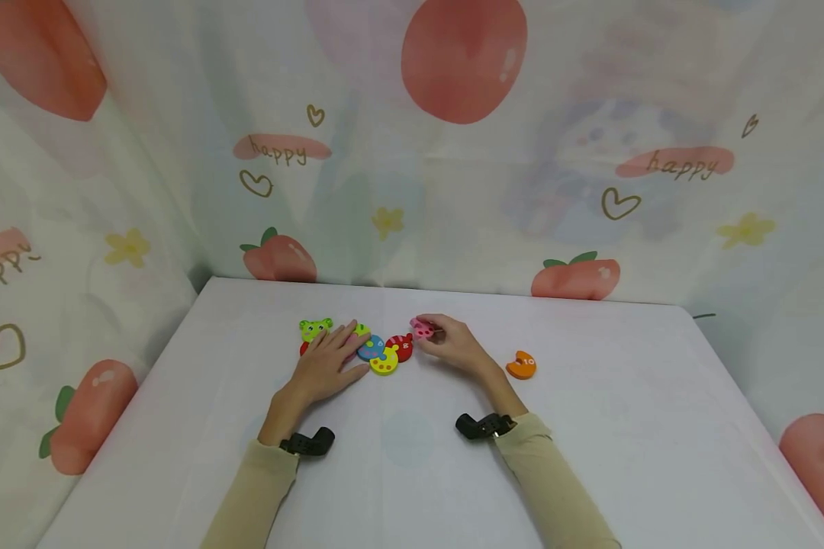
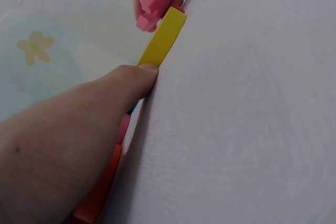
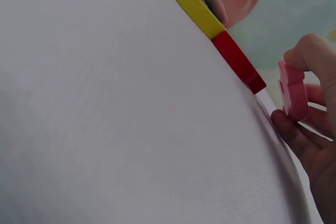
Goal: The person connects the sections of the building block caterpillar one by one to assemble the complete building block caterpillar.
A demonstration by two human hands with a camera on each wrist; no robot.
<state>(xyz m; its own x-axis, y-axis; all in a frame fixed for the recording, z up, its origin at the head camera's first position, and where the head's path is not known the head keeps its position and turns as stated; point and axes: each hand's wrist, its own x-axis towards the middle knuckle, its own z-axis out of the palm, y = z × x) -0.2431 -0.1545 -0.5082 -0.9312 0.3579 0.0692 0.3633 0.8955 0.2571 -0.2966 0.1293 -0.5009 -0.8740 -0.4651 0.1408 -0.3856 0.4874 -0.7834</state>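
Note:
A row of joined wooden puzzle pieces lies on the white table, starting with a green animal-face piece [image 1: 313, 329] at the left. My left hand [image 1: 321, 367] rests over the row with straight fingers, hiding several pieces. In the left wrist view its thumb touches the side of the yellow piece [image 2: 164, 38]. Right of that hand show a blue piece [image 1: 371, 348], the yellow piece and a red piece [image 1: 402, 348]. My right hand [image 1: 458, 347] pinches a pink spotted puzzle piece [image 3: 294, 93] between thumb and fingers. That piece is raised and tilted, just apart from the red piece's end.
A loose orange piece [image 1: 521, 365] numbered 10 lies on the table [image 1: 632, 427], right of my right hand. Behind the table's far edge hangs a patterned curtain [image 1: 453, 213]. Black wrist cameras sit on both wrists.

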